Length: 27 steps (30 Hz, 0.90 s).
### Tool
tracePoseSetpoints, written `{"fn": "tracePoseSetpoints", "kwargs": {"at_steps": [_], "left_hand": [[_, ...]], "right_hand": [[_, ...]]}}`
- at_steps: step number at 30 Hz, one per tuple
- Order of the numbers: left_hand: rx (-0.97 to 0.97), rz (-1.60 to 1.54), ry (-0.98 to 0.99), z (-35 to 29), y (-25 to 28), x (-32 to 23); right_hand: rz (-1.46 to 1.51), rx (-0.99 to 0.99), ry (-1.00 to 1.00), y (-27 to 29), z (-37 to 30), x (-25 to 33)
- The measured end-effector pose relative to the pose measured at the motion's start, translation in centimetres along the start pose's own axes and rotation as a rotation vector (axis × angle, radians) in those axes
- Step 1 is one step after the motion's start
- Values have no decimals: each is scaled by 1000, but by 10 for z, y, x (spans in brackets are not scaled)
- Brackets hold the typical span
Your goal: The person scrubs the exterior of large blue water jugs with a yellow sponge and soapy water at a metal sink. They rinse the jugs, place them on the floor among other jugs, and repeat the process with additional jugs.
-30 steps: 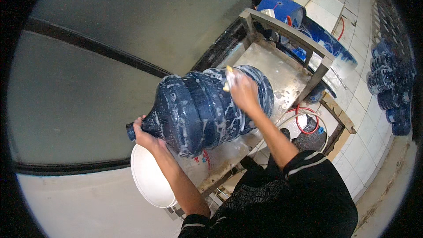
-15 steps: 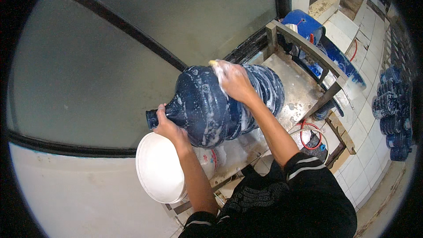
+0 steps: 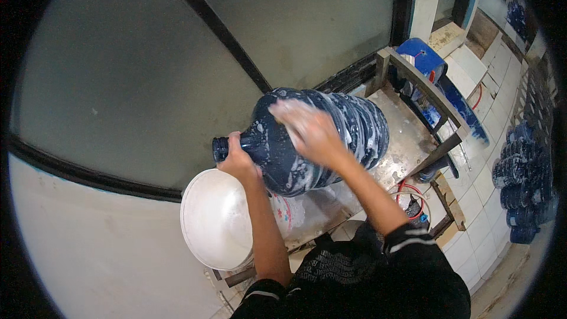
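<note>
A large dark-blue water jug (image 3: 277, 156) lies on its side, streaked with white suds, its neck pointing left. My left hand (image 3: 240, 162) is closed around the neck, just behind the dark mouth. On the jug's upper shoulder, my right hand (image 3: 313, 136) presses down, foamy and blurred by motion. A small yellowish sponge (image 3: 278, 120) is barely visible under its fingers; most of it is hidden.
The jug rests on a wet metal bench (image 3: 401, 121) with a raised end rail (image 3: 422, 85). A white bucket (image 3: 215, 218) stands near its neck. Blue containers (image 3: 463, 109), a red hose (image 3: 411, 185) and several stacked blue jugs (image 3: 520, 180) are to the right. A dark-framed window (image 3: 224, 35) is behind.
My right hand has slid over the jug toward its neck and is now blurred. My left hand keeps hold of the neck. The whole view has shifted slightly.
</note>
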<state>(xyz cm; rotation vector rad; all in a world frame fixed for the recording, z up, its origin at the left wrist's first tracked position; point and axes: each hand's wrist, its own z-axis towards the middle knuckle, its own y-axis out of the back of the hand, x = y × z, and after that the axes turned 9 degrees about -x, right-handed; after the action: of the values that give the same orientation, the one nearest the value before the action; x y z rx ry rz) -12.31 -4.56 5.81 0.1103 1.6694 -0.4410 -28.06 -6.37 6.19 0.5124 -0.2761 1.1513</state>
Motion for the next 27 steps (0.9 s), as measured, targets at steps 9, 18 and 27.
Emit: {"fn": "tracePoseSetpoints", "kwargs": {"at_steps": [9, 18, 27], "left_hand": [[6, 1, -231, 9, -2, 15], [131, -189, -211, -4, -8, 23], [-74, -13, -256, 0, 0, 12]], "right_hand": [[-334, 251, 125, -25, -56, 64], [-523, 119, 81, -46, 15, -5], [-425, 41, -95, -14, -108, 69]]}}
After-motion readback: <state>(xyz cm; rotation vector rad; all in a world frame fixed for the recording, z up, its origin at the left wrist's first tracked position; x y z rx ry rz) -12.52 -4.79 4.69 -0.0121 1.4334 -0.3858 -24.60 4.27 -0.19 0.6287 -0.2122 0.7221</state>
